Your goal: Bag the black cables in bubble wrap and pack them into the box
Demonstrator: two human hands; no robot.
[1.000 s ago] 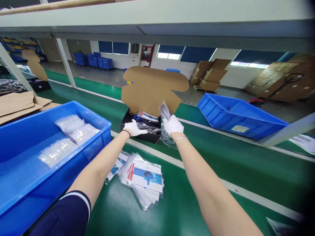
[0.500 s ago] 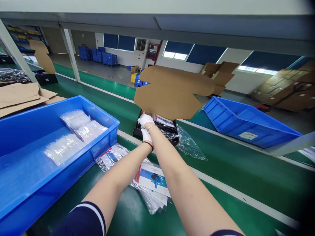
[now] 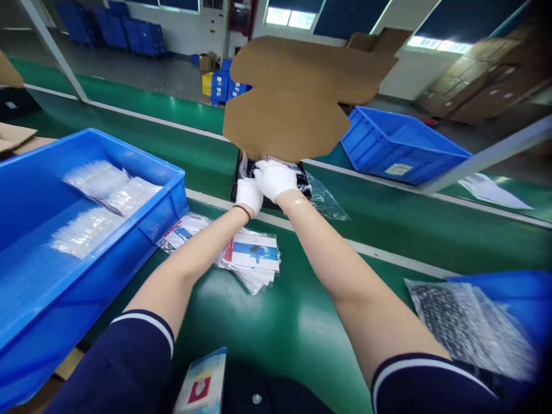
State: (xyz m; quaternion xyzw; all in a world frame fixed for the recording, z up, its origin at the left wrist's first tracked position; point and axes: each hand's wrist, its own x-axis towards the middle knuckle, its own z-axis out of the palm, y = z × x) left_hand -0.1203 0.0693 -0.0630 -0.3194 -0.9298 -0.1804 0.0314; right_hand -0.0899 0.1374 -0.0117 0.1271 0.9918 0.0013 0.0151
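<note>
**At the near edge of the black box [image 3: 234, 191], left hand [image 3: 249, 194] is close to right hand [image 3: 276, 179]**

Fingers of both are bent; what they grip, I cannot tell. The box stands open on the surface [image 3: 302, 310], with clear plastic [image 3: 326, 200] beside its right edge

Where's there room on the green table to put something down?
The green table looks bare between the booklets and right forearm, and between the left blue bin and open box. It's crowded at the box: left hand, right hand, clear bag.
</note>
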